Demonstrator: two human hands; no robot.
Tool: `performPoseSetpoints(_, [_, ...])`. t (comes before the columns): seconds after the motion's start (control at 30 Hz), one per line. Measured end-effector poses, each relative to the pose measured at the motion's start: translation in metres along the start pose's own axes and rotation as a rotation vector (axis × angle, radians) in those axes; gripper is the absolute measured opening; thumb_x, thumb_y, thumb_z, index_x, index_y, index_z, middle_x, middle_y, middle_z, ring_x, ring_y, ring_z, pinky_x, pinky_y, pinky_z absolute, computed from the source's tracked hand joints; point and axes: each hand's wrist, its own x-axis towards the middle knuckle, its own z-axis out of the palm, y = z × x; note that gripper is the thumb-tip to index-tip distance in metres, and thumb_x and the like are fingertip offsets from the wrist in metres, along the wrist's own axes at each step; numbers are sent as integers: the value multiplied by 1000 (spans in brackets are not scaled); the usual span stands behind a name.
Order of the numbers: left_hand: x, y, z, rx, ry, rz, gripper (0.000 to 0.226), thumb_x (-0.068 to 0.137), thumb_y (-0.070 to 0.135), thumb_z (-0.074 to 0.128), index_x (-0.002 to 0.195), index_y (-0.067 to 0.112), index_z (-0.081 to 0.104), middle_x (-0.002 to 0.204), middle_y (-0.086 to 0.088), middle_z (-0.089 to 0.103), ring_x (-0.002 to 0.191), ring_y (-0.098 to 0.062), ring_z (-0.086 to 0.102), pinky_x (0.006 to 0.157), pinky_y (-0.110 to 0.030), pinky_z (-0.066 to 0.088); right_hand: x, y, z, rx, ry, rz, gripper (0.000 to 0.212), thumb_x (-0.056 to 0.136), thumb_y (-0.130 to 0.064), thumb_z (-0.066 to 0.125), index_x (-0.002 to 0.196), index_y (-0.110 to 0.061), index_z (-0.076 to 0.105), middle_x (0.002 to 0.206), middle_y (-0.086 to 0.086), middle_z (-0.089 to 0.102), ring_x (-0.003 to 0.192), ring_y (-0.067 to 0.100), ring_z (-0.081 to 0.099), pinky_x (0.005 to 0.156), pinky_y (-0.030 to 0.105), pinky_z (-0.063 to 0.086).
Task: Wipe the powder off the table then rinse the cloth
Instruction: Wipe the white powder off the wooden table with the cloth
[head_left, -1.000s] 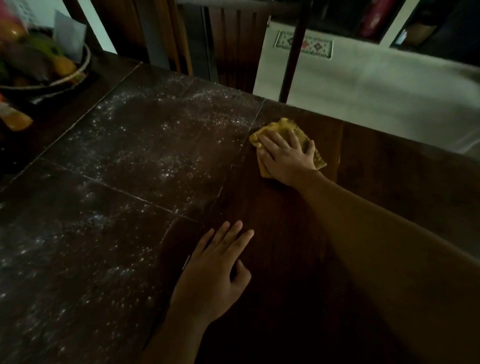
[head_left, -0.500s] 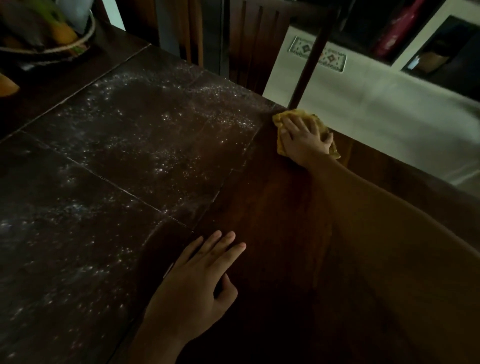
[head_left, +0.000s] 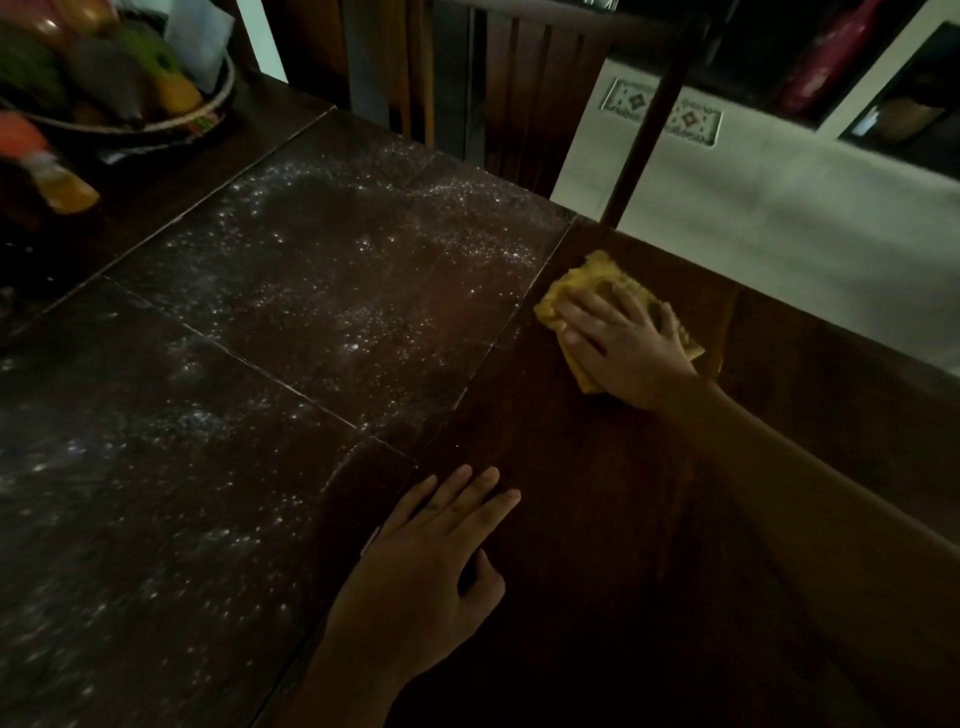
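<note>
From my remote station I read the following. The yellow cloth lies crumpled on the table, close to its far edge, on the bare wood panel just right of the seam between panels. The right hand rests on top of the cloth with fingers spread and extended, pressing it flat against the surface; nothing is curled around it. The left hand lies palm down on the table toward the near edge, fingers straight and held together, gripping nothing. White powder covers the panels left of the seam, from the far edge toward the near left corner. A basket of fruit occupies the far left corner.
</note>
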Motion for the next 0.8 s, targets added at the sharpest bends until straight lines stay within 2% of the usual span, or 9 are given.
performPoseSetpoints(0.13, [1, 0, -2, -12, 14, 4, 57, 94, 41, 38, 150, 44, 26, 158, 23, 18, 146, 8, 2, 121, -24, 3, 30, -27, -1, 99, 7, 237, 49, 98, -68, 13, 147, -64, 7, 167, -20, -2, 153, 34, -12, 107, 81, -7])
performPoseSetpoints(0.3, [-1, 2, -5, -8, 15, 6, 55, 95, 40, 37, 150, 40, 31, 158, 19, 22, 146, 6, 4, 120, -23, 1, -23, -73, 12, 71, -25, 69, 44, 98, -67, 11, 139, -73, -4, 167, -15, -8, 152, 38, -15, 109, 79, -7])
performPoseSetpoints(0.37, [-1, 1, -4, -15, 13, 24, 55, 95, 38, 39, 149, 35, 35, 158, 13, 27, 148, 0, 10, 122, -28, 7, -66, -89, 22, 48, -22, 29, 46, 98, -66, 9, 139, -73, -10, 167, -13, -12, 152, 38, -16, 111, 76, -5])
performPoseSetpoints(0.43, [-4, 2, -6, -35, 15, 54, 52, 96, 34, 43, 148, 26, 41, 157, 5, 34, 148, -8, 17, 122, -36, 15, -113, -102, 34, 35, -23, 65, 47, 99, -65, 8, 140, -71, -13, 167, -12, -16, 151, 38, -19, 115, 72, -6])
performPoseSetpoints(0.5, [-11, 4, -16, -86, -63, 68, 52, 97, 27, 46, 148, 23, 40, 159, 0, 31, 149, -11, 15, 123, -36, 9, -152, -112, 41, 68, -43, 181, 48, 99, -65, 6, 142, -69, -14, 166, -9, -20, 150, 39, -22, 116, 70, -6])
performPoseSetpoints(0.57, [-26, 3, -26, -78, -173, 88, 54, 98, 24, 47, 151, 25, 34, 162, 0, 20, 150, -12, 7, 121, -28, -3, -175, -127, 46, 103, -56, 269, 50, 99, -64, 6, 142, -67, -18, 166, -7, -22, 149, 40, -24, 115, 72, -6])
performPoseSetpoints(0.63, [-52, 1, -39, -4, -295, 142, 57, 99, 25, 46, 153, 23, 29, 164, -1, 11, 151, -13, 2, 117, -25, -8, -190, -154, 51, 88, -79, 212, 52, 100, -62, 8, 143, -65, -21, 166, -7, -21, 149, 40, -25, 113, 74, -8])
performPoseSetpoints(0.7, [-87, -7, -51, 48, -395, 175, 58, 99, 26, 42, 154, 21, 24, 164, -2, 5, 151, -14, -3, 116, -24, -10, -206, -180, 61, 35, -70, 34, 53, 101, -60, 11, 144, -64, -21, 166, -9, -19, 150, 39, -23, 112, 74, -9])
performPoseSetpoints(0.8, [-145, -22, -67, 80, -560, 216, 59, 98, 27, 32, 155, 29, 17, 164, 3, -3, 145, -10, -21, 118, -26, -14, -215, -188, 67, -15, -55, -148, 50, 102, -61, 15, 147, -65, -7, 167, -15, -9, 153, 34, -16, 114, 72, -5])
